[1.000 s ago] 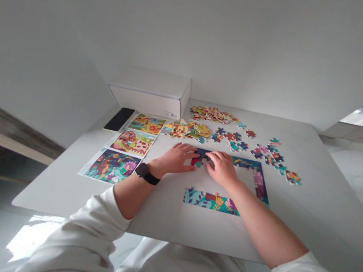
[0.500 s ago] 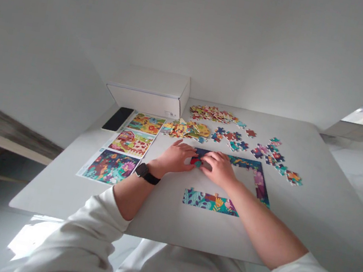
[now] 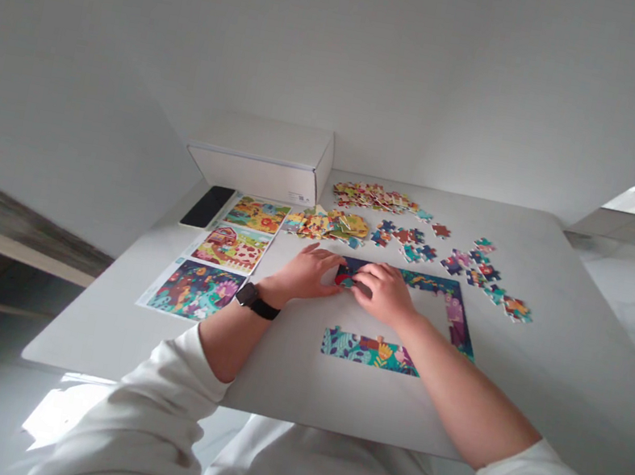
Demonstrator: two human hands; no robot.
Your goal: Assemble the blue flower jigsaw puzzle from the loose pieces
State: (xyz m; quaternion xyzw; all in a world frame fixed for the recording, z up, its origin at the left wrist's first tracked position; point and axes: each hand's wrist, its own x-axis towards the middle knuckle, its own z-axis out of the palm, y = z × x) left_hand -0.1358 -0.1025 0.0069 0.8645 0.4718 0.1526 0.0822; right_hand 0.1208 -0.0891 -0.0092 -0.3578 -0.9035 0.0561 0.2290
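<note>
My left hand [image 3: 309, 275], with a black watch [image 3: 247, 296] on its wrist, curls its thumb and fingers against the left side of a jigsaw puzzle piece [image 3: 345, 278] showing red and teal. Facing it, my right hand [image 3: 385, 292] has its fingers closed on the right side of the same piece. The piece lies at the upper left corner of a partly joined puzzle border [image 3: 429, 283]; my fingers hide part of both. Nearer to me, a separate joined strip [image 3: 359, 349] lies flat, its right end under my right forearm.
Loose dark pieces [image 3: 405, 237] and more pieces [image 3: 478, 267] lie beyond the border. Piles of yellow pieces [image 3: 329, 225] and pink-yellow pieces [image 3: 374, 197] sit further back. At left are picture sheets [image 3: 233, 247], a phone [image 3: 207, 207] and a white box [image 3: 259, 171] on the white table [image 3: 270, 368].
Both hands stay at the border's upper left corner, with only slight finger movement around the piece. The view has shifted a little.
</note>
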